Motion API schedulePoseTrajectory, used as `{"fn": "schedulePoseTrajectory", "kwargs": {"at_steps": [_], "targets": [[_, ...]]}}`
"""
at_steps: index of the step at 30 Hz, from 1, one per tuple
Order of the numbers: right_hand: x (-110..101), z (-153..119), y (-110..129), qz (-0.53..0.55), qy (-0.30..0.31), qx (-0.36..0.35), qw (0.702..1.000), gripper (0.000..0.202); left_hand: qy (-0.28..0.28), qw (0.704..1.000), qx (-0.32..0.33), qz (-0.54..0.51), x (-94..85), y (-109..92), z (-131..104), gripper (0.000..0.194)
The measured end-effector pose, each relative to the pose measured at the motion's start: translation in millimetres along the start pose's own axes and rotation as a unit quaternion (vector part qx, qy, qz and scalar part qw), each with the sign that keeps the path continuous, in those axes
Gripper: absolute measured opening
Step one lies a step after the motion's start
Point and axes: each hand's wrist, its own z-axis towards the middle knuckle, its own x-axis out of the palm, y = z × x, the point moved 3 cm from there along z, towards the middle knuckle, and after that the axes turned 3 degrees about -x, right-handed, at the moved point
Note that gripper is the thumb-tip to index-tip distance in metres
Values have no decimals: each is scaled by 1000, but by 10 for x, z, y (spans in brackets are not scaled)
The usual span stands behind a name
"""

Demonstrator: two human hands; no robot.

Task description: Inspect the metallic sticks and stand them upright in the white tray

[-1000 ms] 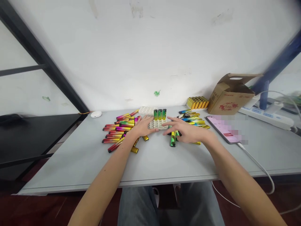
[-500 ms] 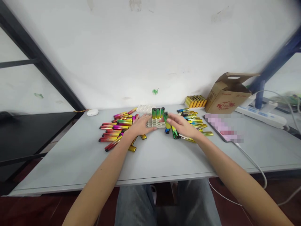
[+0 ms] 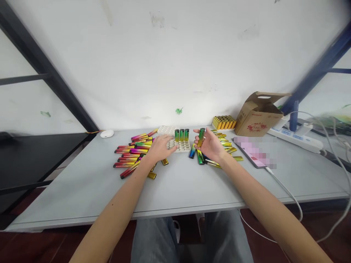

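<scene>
Your right hand (image 3: 212, 147) is gripping a green-and-gold lighter (image 3: 201, 137), thumb and fingers closing around it, and you're holding it nearly upright, dark end up, just right of the tray! Your left hand (image 3: 158, 147) is staying unclenched, fingers spreading over the left end of that pale holed tray (image 3: 184, 147); whether it's pressing down, I cannot tell. Three green lighters (image 3: 181, 135) are standing upright side by side in the tray, toward the back, with bare holes showing in front of them.

Moving out, a blue-and-yellow lighter (image 3: 192, 151) and a green-and-yellow lighter (image 3: 200, 157) are lying flat just below your right hand. A gold-and-blue pile (image 3: 230, 149) is spreading beyond it, while a red-and-gold pile (image 3: 128, 159) is sprawling by your left forearm.

Behind, a second pale tray (image 3: 164, 129) is sitting near the wall. To the right, a block of gold lighters (image 3: 225, 121) is standing beside an open cardboard box (image 3: 259, 118). A phone (image 3: 252, 151) is lying in front of the box, its white cable trailing, and a power strip (image 3: 298, 140) is resting farther right.
</scene>
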Motion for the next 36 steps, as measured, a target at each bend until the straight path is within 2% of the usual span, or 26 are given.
{"fn": "schedulePoseTrajectory", "kwargs": {"at_steps": [4, 8, 14, 20, 25, 36], "targets": [[2, 7, -25, 16, -7, -2, 1000, 32, -73, 997, 11, -7, -42, -47, -15, 24], [-2, 12, -51, 13, -12, 8, 1000, 33, -112, 994, 16, -10, -57, -75, -17, 20], [27, 1, -67, -22, 2, 25, 999, 36, -98, 995, 12, -9, -22, -60, -14, 21], [70, -12, -101, -71, -3, 30, 997, 35, -113, 993, 22, -2, -23, -64, -14, 23], [67, -4, -140, -78, -10, 37, 996, 34, -108, 994, 31, 3, -21, -77, -14, 25], [147, -57, -135, -86, 25, 63, 994, 26, -92, 995, 28, 17, -9, -119, -19, 31]]}}
